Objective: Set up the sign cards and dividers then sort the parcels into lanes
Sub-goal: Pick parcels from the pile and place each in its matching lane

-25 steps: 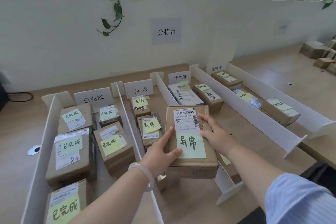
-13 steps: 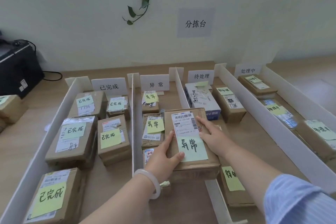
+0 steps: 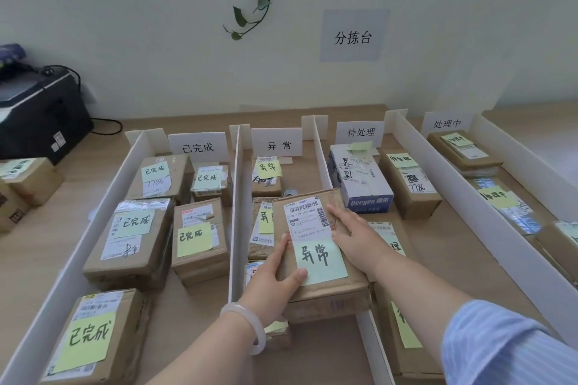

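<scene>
left hand [image 3: 275, 278] gripping 异常 parcel [image 3: 312, 228] by left edge, thumb on top; right hand [image 3: 355, 239] flat on right side, fingers straight-ish

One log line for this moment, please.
parcel: held over second lane | left hand: grips left edge | right hand: flat on top

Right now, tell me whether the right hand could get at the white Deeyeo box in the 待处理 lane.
Probably yes: the white Deeyeo box lies just past the right hand with nothing between them. But its fingers lie on the 异常 parcel, so it would likely have to leave that first.
</scene>
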The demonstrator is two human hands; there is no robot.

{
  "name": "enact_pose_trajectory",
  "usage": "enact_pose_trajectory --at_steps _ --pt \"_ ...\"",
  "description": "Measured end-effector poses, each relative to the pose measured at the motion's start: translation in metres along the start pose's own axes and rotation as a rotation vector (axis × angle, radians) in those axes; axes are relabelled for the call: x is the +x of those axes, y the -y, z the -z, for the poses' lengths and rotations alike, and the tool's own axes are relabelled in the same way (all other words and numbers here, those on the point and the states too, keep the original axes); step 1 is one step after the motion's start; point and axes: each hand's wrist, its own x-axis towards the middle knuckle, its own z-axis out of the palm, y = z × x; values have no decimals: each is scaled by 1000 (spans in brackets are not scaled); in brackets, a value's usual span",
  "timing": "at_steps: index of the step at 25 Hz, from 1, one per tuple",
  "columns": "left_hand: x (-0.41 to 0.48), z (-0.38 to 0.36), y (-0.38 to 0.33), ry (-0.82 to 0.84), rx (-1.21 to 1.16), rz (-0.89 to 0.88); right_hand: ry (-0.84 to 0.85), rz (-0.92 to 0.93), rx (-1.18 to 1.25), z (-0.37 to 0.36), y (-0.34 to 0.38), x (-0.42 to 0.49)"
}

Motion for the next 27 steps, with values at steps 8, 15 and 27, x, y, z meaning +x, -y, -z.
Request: enact_pose_trajectory --at_steps 8,15,27 --pt "9 11 7 -37 54 -42 10 -2 65 -15 2 6" --pt "18 -10 1 -13 119 -56 -49 -4 139 -2 -12 3" --pt "22 -22 -4 6 178 -90 -125 -7 114 2 -28 0"
